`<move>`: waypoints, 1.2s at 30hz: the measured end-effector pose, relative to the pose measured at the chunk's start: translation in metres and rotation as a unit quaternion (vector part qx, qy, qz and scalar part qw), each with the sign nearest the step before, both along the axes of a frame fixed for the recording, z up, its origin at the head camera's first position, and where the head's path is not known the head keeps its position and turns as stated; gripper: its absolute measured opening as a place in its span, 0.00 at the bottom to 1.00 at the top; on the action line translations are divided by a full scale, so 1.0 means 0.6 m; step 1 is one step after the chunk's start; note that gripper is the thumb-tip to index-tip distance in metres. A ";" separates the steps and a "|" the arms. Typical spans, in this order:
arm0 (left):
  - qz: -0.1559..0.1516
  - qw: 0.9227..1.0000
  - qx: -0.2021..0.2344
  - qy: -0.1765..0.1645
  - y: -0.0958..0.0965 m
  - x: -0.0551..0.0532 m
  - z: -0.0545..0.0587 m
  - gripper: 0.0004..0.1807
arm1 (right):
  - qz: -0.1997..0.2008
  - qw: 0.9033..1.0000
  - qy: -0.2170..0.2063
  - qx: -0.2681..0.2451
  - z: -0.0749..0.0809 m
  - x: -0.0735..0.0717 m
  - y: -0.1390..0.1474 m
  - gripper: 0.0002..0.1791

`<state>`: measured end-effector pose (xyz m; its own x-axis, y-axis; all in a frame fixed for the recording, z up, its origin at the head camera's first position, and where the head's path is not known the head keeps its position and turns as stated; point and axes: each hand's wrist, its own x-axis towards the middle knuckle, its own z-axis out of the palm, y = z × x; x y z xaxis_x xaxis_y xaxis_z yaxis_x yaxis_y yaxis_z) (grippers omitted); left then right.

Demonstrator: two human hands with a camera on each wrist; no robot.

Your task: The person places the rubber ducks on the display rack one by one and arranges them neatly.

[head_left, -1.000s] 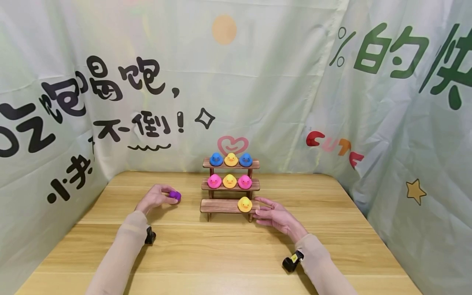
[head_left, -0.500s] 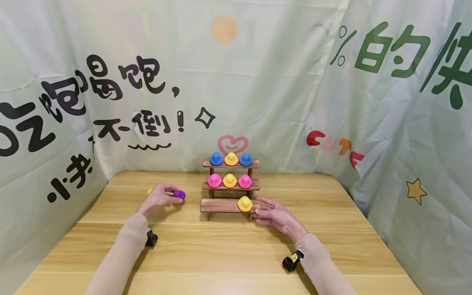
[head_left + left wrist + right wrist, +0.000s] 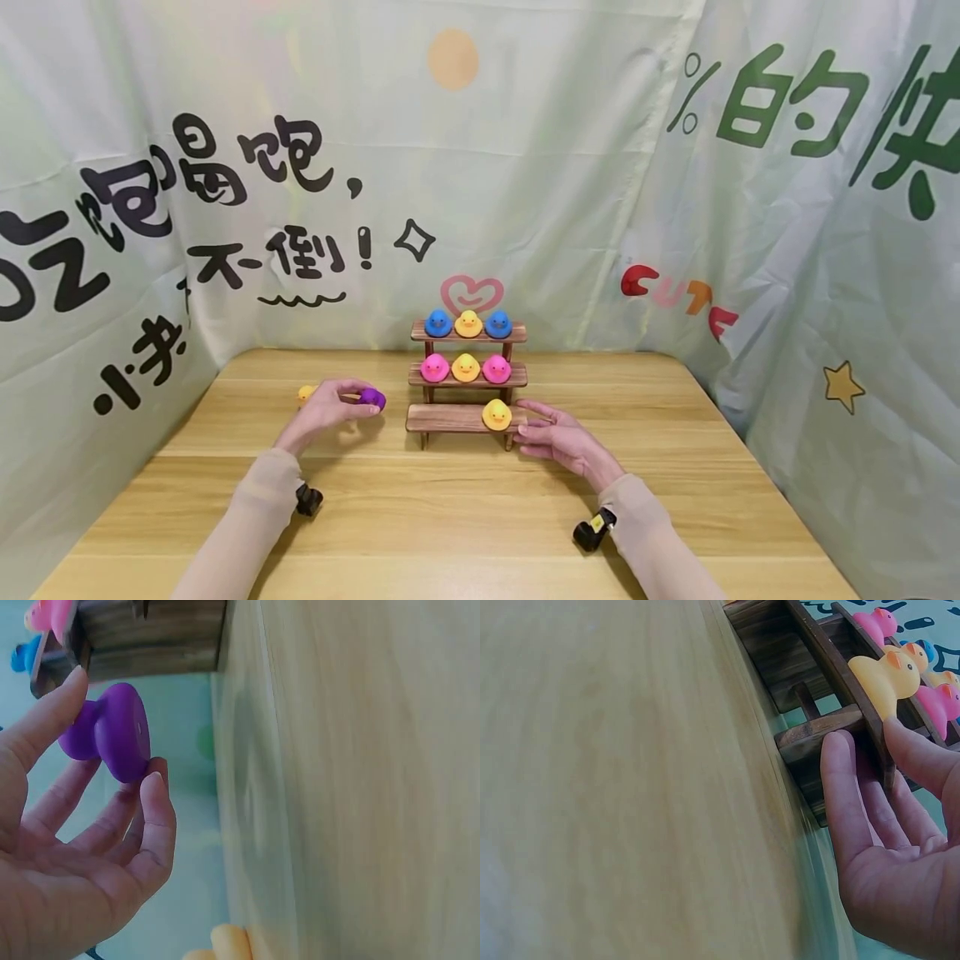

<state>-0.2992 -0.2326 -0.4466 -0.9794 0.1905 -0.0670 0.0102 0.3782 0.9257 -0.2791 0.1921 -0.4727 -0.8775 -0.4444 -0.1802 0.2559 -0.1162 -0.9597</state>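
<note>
My left hand (image 3: pixel 324 411) pinches a purple rubber duck (image 3: pixel 122 733) between thumb and fingertips, above the table and left of the wooden tiered stand (image 3: pixel 442 417). In the left wrist view the duck's flat base faces the tabletop. My right hand (image 3: pixel 561 442) grips the right end of the stand's lowest shelf; in the right wrist view the thumb lies over the top beside a yellow rubber duck (image 3: pixel 885 679), and the fingers reach under the board and along its leg (image 3: pixel 810 736). That duck is alone on the lowest shelf, at its right end.
On the middle shelf a yellow duck (image 3: pixel 466 367) sits between two pink ones. The top shelf holds another yellow duck (image 3: pixel 468 323) between two blue ones. A further yellow duck (image 3: pixel 306 392) stands on the table (image 3: pixel 465 517) behind my left hand. Printed cloth (image 3: pixel 525 208) hangs around the table.
My left hand has moved a little right toward the stand, carrying the purple duck. The yellow duck behind that hand has come into view. My right hand has stayed at the stand.
</note>
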 end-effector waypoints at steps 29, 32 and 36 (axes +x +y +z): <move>-0.027 0.995 0.079 0.051 0.110 0.055 0.018 0.25 | 0.008 1.000 -0.001 0.006 0.000 -0.006 0.000 0.38; -0.039 0.994 0.077 0.063 0.117 0.056 0.019 0.25 | 0.003 1.000 0.000 0.007 0.001 -0.004 -0.001 0.38; -0.049 0.994 0.073 0.066 0.125 0.058 0.019 0.24 | 0.002 1.000 0.000 0.007 0.001 -0.002 0.000 0.38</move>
